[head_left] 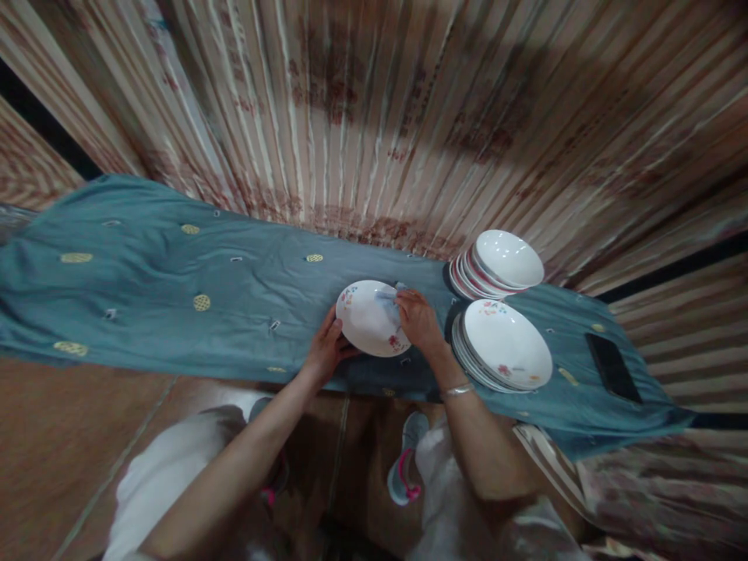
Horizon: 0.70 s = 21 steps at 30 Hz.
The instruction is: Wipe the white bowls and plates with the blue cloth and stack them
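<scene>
A white plate (365, 323) with small flower prints near its rim is tilted up over the table's front half. My left hand (328, 343) grips its left edge, thumb on the rim and fingers underneath. Against the plate's upper right, my right hand (416, 318) is closed on a bluish-grey cloth (386, 302), which lies partly on the plate's face. To the right of that hand stands a stack of similar flowered plates (507, 343). Behind the stack is a pile of white bowls (507, 257), some with reddish outsides.
A blue-green cloth with yellow motifs covers the long, narrow table (257, 273). A dark phone (612, 366) lies near its right end. Patterned curtains (362, 140) hang right behind the table. My feet are on the tiled floor (327, 436) below the front edge.
</scene>
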Available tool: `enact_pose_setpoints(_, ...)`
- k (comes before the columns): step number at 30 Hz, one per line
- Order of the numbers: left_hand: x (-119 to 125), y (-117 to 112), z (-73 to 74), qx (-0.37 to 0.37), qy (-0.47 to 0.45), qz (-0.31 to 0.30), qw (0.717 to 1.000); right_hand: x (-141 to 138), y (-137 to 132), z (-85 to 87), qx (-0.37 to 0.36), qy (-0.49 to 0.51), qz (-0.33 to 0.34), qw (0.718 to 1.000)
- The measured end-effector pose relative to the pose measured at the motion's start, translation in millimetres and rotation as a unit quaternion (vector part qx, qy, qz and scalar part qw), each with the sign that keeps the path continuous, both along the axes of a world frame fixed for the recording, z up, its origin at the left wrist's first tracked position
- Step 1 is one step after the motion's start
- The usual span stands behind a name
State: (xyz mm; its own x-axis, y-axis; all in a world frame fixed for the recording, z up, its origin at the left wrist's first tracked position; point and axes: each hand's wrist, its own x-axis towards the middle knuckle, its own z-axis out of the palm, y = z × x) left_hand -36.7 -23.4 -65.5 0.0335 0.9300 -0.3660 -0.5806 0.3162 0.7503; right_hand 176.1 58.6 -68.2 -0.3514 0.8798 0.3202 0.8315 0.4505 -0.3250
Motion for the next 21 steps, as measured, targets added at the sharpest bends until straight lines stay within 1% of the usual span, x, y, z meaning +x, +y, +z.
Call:
enact_pose_setpoints(4,-0.4,-0.5,0.2,0.004,-0.004,-0.002,1.0,-13.4,1.0,-0.2,0.013,-0.054,0.011,0.998)
enact_pose_setpoints(9,-0.1,-0.6,0.5,0.004,0.002,-0.005,1.0,-27.2,1.8,-0.4,-0.001,-0.063,0.041,0.997)
enact_pose_setpoints(12,0.1,-0.1,-0.1,-0.008,-0.007,0.003,1.0,-36.0,1.9,1.3,-0.036,-0.058,0.061,0.996)
enact_pose_setpoints(17,0.1,0.6,-0.9,-0.018,-0.003,0.004,1.0,-51.2,-1.1,3.2,-0.124,-0.036,0.093,0.987)
enact_pose_setpoints(21,-0.1,0.7,-2.0,-0.019,0.001,0.007,1.0,-57.1,-3.8,2.1,-0.138,-0.011,0.127,0.982)
